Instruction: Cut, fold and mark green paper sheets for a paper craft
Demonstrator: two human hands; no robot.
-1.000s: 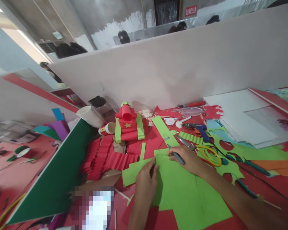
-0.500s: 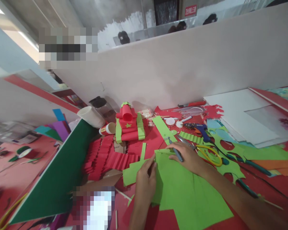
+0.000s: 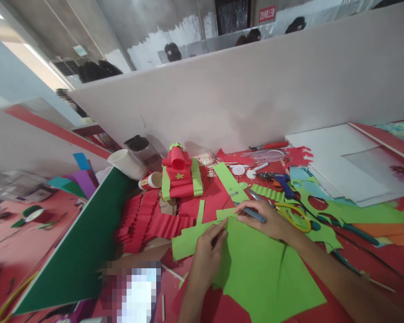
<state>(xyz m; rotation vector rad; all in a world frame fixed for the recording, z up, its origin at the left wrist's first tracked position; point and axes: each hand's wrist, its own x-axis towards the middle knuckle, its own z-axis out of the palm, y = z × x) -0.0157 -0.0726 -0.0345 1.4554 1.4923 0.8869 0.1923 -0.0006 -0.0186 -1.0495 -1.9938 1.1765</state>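
Observation:
My left hand (image 3: 209, 253) has its fingers pressed together on the top edge of a large sheet of green paper (image 3: 265, 278). Close beside it, my right hand (image 3: 264, 220) grips what looks like a craft knife by its grey handle (image 3: 254, 214), while its fingertips touch the same paper edge. The knife's tip is hard to make out. Other green pieces (image 3: 185, 242) lie under and left of the sheet. Just beyond the right hand are scissors with yellow handles (image 3: 298, 217) and a green paper strip (image 3: 229, 177).
A red and green paper model (image 3: 178, 175) with a star stands behind the hands. Pleated red paper (image 3: 141, 220), a paper cup (image 3: 151, 181) and a green board (image 3: 74, 251) are on the left. A blue glue gun (image 3: 284, 185) and cut green scraps (image 3: 318, 202) lie right.
My left hand has slid right along the paper edge, closer to my right hand. The knife has turned in my right hand, its handle now lying flatter. The green sheet has shifted slightly.

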